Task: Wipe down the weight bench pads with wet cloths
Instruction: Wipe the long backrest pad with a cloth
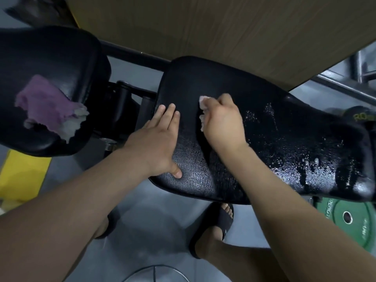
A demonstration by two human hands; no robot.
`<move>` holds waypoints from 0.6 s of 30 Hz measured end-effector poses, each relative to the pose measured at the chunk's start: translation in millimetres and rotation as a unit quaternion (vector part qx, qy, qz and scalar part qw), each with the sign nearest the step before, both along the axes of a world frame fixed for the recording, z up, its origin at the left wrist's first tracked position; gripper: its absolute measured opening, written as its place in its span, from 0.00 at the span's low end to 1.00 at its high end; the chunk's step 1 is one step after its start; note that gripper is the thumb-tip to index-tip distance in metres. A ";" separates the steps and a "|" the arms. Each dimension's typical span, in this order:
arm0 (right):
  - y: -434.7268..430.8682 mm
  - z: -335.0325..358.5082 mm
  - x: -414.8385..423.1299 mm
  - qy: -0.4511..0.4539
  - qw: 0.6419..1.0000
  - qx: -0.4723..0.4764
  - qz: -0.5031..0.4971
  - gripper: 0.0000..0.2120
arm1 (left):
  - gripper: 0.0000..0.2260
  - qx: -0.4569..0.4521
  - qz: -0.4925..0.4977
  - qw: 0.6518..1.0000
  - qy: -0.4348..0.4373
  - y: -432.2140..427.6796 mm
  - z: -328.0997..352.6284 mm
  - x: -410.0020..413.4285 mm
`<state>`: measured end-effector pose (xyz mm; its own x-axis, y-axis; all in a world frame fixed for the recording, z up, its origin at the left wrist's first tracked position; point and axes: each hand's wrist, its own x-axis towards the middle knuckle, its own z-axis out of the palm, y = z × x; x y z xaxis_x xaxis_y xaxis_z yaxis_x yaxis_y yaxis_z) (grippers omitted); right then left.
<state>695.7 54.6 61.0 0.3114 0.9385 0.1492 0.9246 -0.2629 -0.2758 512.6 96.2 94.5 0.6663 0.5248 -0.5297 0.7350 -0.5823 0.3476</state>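
Bench pads, head view: two black padded sections are sitting end to end across the frame. A long pad is running from the centre to the right edge and a shorter pad is sitting at upper left. A black hinge frame is showing in the gap between them. A wooden panel is overhanging the far side of both pads and is hiding the long pad's far edge at right.

On the grey floor, one green weight plate is lying just below the long pad's right end. A darker plate is peeking out behind that end. A metal rail is crossing the upper right corner, and a yellow floor marking is showing below the shorter pad. One black sandal is standing beneath the long pad's near edge; the other foot is mostly hidden by the left forearm.

Two cloths are showing. A purple cloth is lying crumpled and unheld on the shorter pad, and a white cloth is bunched inside the right hand. That hand's fingers are curling tightly round the cloth, pressing it to the long pad near its left end. The left hand is resting flat on the same pad's left edge, its fingers lying straight and close together, thumb spread to the side. Water droplets are beading on the long pad's right half.
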 end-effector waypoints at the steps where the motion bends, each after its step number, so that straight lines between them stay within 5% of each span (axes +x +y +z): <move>1: -5.7 -0.7 -9.0 -0.001 1.000 -0.002 0.016 0.13 | 0.68 -0.002 0.003 1.000 -0.003 -0.8 -0.5 -0.6; 5: -45.2 6.0 -36.1 0.020 0.989 -0.033 0.140 0.16 | 0.70 0.005 0.026 1.000 0.001 -0.7 -2.9 -1.4; 12: 26.7 2.1 9.3 0.014 1.000 -0.019 0.008 0.19 | 0.72 0.025 0.020 0.999 0.020 -0.2 -1.2 -1.0; 18: -37.2 8.7 -31.9 0.026 0.989 -0.045 0.139 0.19 | 0.71 0.032 0.011 0.999 0.027 0.0 -2.0 1.9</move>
